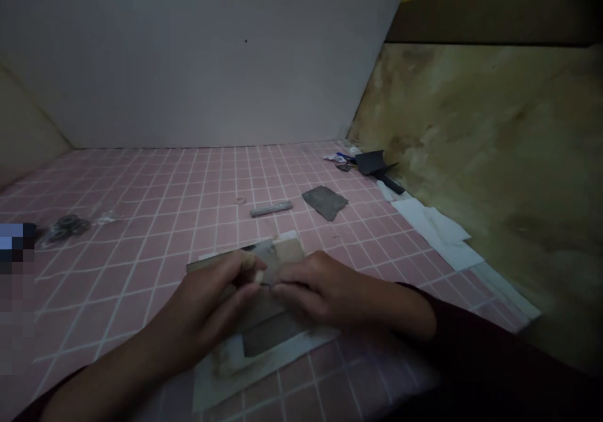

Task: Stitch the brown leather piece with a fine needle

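Note:
My left hand (214,299) is closed in a pinch, with a small pale piece (259,276) showing between thumb and fingers. Close beside it, my right hand (325,284) also pinches, its fingertips pressed together. A thin dark bit shows between the two hands; what the right fingers hold is too small to name. Both hands are over a flat board (202,263) with grey and brown sheet pieces on it. Below the board lies a pale, stained paper sheet (211,387). A dark grey rectangular piece (273,335) is on it near me.
A grey bar (271,208), a thin ring (240,201) and a dark grey sandpaper-like sheet (325,202) lie beyond my hands on the pink checked cloth (155,221). At right are a black dustpan-like thing (377,164) and white papers (436,230). A plastic bag (66,228) sits left.

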Motion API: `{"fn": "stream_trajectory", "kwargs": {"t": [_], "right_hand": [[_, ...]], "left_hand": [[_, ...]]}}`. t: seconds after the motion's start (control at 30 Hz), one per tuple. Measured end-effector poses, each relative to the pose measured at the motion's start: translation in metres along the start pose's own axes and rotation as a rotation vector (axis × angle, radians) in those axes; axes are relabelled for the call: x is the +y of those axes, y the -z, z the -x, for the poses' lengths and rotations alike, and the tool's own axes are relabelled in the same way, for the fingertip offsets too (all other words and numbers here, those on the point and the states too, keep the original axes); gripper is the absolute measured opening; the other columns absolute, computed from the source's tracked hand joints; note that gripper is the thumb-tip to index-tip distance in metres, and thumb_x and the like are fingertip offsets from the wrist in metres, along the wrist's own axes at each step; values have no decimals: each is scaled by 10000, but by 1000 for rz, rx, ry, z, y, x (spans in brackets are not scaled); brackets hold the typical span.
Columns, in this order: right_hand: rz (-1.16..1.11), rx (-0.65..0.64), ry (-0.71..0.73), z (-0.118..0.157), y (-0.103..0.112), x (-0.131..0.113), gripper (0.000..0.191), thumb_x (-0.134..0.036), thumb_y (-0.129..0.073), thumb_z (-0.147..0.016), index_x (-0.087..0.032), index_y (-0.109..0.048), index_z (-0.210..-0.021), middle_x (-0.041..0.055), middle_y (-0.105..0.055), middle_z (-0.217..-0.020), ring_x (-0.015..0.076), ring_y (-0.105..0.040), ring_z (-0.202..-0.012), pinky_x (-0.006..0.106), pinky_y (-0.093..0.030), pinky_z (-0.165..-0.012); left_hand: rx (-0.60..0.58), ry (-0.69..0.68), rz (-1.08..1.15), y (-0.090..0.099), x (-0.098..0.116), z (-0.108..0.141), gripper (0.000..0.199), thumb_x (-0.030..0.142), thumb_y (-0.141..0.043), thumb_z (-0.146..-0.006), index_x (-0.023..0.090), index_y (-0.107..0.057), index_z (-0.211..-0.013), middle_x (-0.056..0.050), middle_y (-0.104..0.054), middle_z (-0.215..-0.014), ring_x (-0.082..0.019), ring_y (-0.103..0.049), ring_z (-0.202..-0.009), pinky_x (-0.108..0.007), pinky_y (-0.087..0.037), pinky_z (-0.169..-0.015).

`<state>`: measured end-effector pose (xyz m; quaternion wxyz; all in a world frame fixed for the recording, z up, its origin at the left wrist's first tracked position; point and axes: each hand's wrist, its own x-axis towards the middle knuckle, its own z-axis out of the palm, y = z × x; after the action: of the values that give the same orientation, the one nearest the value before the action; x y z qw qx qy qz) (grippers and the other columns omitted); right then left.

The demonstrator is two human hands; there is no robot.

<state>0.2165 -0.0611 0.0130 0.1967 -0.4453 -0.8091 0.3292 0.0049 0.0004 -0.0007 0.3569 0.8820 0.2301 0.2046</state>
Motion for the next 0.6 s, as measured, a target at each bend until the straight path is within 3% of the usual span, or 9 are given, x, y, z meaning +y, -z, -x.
{"fn": "stream_trajectory", "kwargs": {"t": [0.07, 0.17, 0.23, 0.33, 0.4, 0.5, 0.6], "right_hand": [[226, 135, 23, 1, -6, 2, 103, -112, -459, -847, -156, -539, -799, 5, -568, -743, 109, -484, -647, 228, -364, -597], [332, 172, 28, 3, -10, 3, 152, -60, -462, -797, -150, -554, -878, 21, -590, -803, 121, -488, -672, 239, -362, -600], [207, 117, 17, 2, -6, 0, 121, -87, -460, -851, -157, -553, -817, 0, -581, -755, 105, -492, -652, 224, -373, -605], [-126, -79, -29, -1, 5, -4, 303, -174, -420, -943, -157, -496, -650, -34, -533, -614, 72, -492, -560, 186, -392, -572], [-194, -113, -32, -2, 6, -4, 344, -192, -413, -954, -155, -482, -620, -37, -518, -579, 69, -494, -538, 179, -398, -559], [76, 75, 26, 0, -2, 1, 148, -124, -460, -896, -151, -581, -816, 0, -597, -744, 105, -536, -666, 213, -413, -627], [327, 178, 57, 4, -11, 6, 236, -70, -460, -830, -157, -583, -1011, 35, -623, -871, 134, -537, -724, 240, -410, -629]], "left_hand": [[-14, 54, 64, 3, 2, -2, 143, 314, -418, -942, 202, -502, -967, 22, -522, -691, -119, -492, -613, -219, -383, -556], [-18, 85, 89, 3, 3, -2, 149, 321, -411, -947, 198, -497, -950, 35, -490, -644, -109, -460, -574, -213, -360, -531], [-3, 57, 38, 1, 1, -1, 126, 308, -432, -938, 205, -494, -976, 22, -527, -704, -118, -494, -618, -221, -378, -560], [-15, -10, -70, -3, 0, 3, 135, 282, -469, -920, 228, -492, -1042, 2, -570, -812, -140, -541, -707, -242, -407, -626], [-4, 12, -54, -2, 0, 3, 145, 297, -453, -927, 227, -488, -1050, -6, -581, -843, -148, -551, -738, -252, -416, -652], [-33, 75, 40, 2, 2, 0, 159, 346, -422, -938, 208, -492, -972, -3, -565, -772, -142, -533, -680, -246, -417, -618], [-68, 130, 96, 4, 3, -1, 189, 377, -403, -942, 208, -486, -944, 14, -535, -688, -127, -494, -585, -226, -383, -528]]}}
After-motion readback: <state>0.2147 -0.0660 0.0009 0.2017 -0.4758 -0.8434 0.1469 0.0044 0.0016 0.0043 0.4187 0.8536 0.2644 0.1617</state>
